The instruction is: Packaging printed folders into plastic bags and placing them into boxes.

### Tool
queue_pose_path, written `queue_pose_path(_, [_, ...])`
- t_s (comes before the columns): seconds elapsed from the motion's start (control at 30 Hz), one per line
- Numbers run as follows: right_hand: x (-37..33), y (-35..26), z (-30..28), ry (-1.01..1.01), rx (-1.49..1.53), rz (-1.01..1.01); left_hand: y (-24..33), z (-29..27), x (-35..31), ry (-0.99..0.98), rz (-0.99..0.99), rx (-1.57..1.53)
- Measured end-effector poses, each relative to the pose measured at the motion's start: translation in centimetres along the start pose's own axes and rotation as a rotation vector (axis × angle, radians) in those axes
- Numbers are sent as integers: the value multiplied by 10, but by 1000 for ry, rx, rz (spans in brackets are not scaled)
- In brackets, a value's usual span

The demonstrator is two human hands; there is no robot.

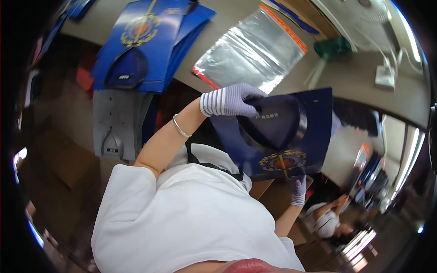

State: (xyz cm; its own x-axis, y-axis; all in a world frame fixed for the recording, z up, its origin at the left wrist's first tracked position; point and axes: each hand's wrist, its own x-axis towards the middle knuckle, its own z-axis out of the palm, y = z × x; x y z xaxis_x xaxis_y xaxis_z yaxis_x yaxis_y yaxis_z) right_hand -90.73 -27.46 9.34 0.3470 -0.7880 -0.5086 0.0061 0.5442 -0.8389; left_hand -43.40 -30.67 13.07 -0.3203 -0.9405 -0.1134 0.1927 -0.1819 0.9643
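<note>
I hold a flat, dark blue folded shirt (317, 132) in front of me, its collar loop open and a gold wreath emblem with a red middle on its front. My left hand (234, 100), in a lilac knitted glove with a striped cuff, is closed on the edge by the collar. At the opposite edge, below the emblem, my right hand (297, 190) grips the shirt in a matching glove; part of its fingers is hidden behind it. Past my left hand, silvery clear plastic bags (250, 50) with orange-red edges lie on the table.
A stack of similar blue shirts (157, 45) lies at the far left of the table (364, 82), with grey folded shirts (116, 123) nearer me. A green roll (334, 46) and a white power adapter (385, 77) with cables lie far right. Another person (325, 223) sits at lower right.
</note>
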Motion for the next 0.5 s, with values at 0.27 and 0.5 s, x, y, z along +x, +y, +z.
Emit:
queue_pose_path(0.27, [-87,45,28,278,-519,143,-79,-20,47,184,-21,16])
queue_pose_path(0.5, [-42,56,13,485,-673,-420,-207,-123,3,891,-462,1077])
